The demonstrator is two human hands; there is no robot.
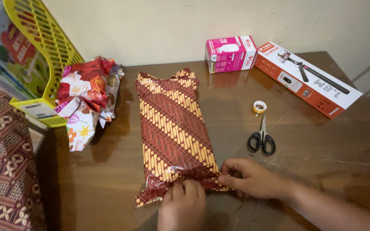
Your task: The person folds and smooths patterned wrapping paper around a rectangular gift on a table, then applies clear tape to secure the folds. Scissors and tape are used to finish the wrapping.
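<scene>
Here, a brown wooden table [304, 141] fills most of the view, pushed against a pale wall. At left edge, a patterned brown-and-cream cloth [5, 158] hangs or lies beside the table. Above it a yellow slatted plastic basket [44, 47] leans tilted, with a colourful printed sheet inside.

Centre of table: a long package wrapped in red-brown and yellow diagonal-striped paper [172, 128], lying lengthwise away from the person, far end gathered and crimped, near end under both hands. Clear film shows at its near corner.

Far right: a long white-and-orange carton [309, 81], lying at an angle, touching or just beside a small pink-and-white box [230, 53] that stands near the wall.

Left of the package, apart from it: a crumpled heap of floral wrapping paper [86, 98], resting against the basket.

The left hand [183, 205] is curled, knuckles up, fingers pressing down on the near end fold of the package. The right hand [249, 177] lies at the package's near right corner, fingertips pinching the folded paper edge against the table.

Black-handled scissors [262, 137] lie closed to the right of the package, blades pointing away, near the right hand but not touching.

Just beyond the scissor tips: a small roll of tape [259, 107].
</scene>
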